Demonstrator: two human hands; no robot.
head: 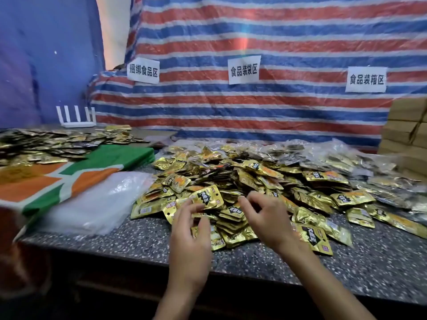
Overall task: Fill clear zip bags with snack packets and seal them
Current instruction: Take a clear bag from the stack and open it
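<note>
Some filled bags lie at right, and empty bags wait at left. The right hand hangs loose and empty over the packets. The left hand is blurred, so its grip is unclear. Most of the work remains.

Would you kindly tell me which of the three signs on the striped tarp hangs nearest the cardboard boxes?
The rightmost sign, just left of the cardboard boxes; the middle sign and left sign hang farther left.
</note>
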